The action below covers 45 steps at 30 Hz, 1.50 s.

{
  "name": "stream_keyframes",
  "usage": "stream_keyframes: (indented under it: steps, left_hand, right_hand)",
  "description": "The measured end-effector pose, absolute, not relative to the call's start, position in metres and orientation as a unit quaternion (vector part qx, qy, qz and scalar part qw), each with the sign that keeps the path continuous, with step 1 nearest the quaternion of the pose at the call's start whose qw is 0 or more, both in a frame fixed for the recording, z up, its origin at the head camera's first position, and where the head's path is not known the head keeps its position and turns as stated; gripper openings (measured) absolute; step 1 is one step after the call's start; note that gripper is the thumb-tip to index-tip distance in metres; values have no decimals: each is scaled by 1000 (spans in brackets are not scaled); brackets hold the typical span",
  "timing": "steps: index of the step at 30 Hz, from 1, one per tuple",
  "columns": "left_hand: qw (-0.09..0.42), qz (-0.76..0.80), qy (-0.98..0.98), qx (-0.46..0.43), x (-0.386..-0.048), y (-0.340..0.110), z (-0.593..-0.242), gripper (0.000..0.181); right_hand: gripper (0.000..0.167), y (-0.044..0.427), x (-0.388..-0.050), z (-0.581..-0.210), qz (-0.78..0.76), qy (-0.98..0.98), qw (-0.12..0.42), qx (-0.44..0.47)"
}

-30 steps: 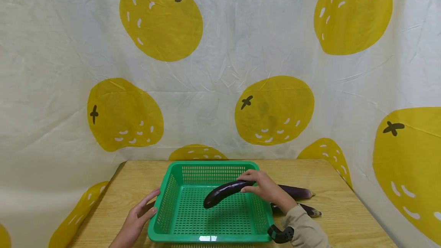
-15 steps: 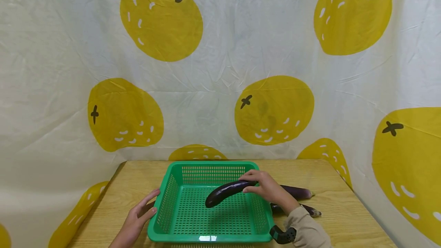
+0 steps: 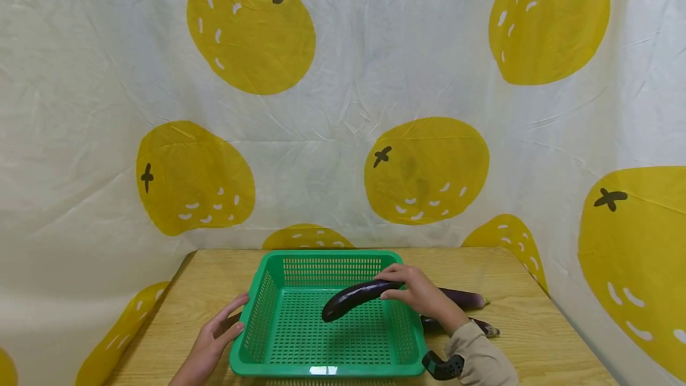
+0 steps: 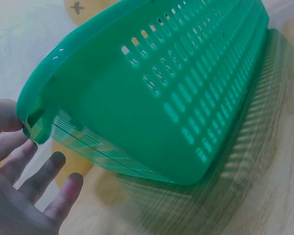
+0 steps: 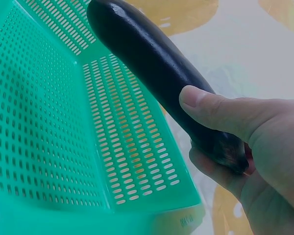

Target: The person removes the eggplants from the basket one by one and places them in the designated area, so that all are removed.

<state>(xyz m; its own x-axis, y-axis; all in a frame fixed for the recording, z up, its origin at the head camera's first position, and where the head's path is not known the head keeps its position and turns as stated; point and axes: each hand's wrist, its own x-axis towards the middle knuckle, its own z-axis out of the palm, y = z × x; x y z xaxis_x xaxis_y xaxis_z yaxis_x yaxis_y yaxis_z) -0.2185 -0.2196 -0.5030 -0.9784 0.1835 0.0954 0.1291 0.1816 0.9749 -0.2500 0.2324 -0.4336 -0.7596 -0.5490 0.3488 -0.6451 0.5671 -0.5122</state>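
A glossy dark purple eggplant (image 3: 354, 299) hangs slanted over the inside of a green slotted plastic basket (image 3: 328, 372). Its stem end is in my right hand (image 3: 420, 296); the right wrist view shows the thumb (image 5: 215, 110) on one side of the eggplant (image 5: 142, 54) and fingers curled beneath. My left hand (image 3: 214, 338) touches the basket's left rim. In the left wrist view, that hand (image 4: 19, 191) has its fingers spread fairly straight, the uppermost digit against the basket's rim (image 4: 44, 68).
Two more eggplants lie on the wooden table (image 3: 527, 344) right of the basket: a farther one (image 3: 463, 299) and a nearer one (image 3: 484, 327), both partly hidden by the right arm. A cloth printed with yellow fruit (image 3: 429, 171) hangs behind the table.
My right hand has shifted slightly to the right, carrying the eggplant with it. The left hand and the basket stay where they were.
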Motion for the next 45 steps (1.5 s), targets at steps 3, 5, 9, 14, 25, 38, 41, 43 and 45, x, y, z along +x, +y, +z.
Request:
stream_keyframes:
  steps: [3, 5, 9, 14, 25, 38, 41, 43, 45]
  left_hand:
    - [22, 632, 768, 103, -219, -220, -503, 52]
    - [23, 632, 767, 102, -219, -220, -503, 52]
    - [23, 633, 767, 101, -218, -220, -503, 52]
    - [22, 630, 769, 103, -218, -220, -503, 52]
    - [21, 627, 771, 112, -219, -222, -506, 51]
    - [18, 628, 770, 107, -219, -222, -506, 51]
    - [17, 627, 771, 105, -219, -221, -505, 51]
    - [17, 628, 771, 106, -219, -221, -505, 51]
    - [19, 629, 770, 106, -219, -221, -504, 52]
  right_hand:
    - [38, 233, -249, -433, 319, -883, 77, 336]
    - [39, 234, -249, -434, 319, -884, 76, 334]
    - [37, 235, -248, -435, 316, -884, 84, 334]
    - [37, 236, -247, -435, 317, -885, 88, 330]
    - [39, 240, -246, -434, 335, -888, 65, 309]
    - [38, 241, -244, -435, 326, -890, 79, 308]
    - [38, 243, -244, -436, 325, -891, 78, 306]
    - [39, 244, -244, -436, 328, -892, 75, 303]
    - [39, 246, -244, -436, 331, -891, 75, 303]
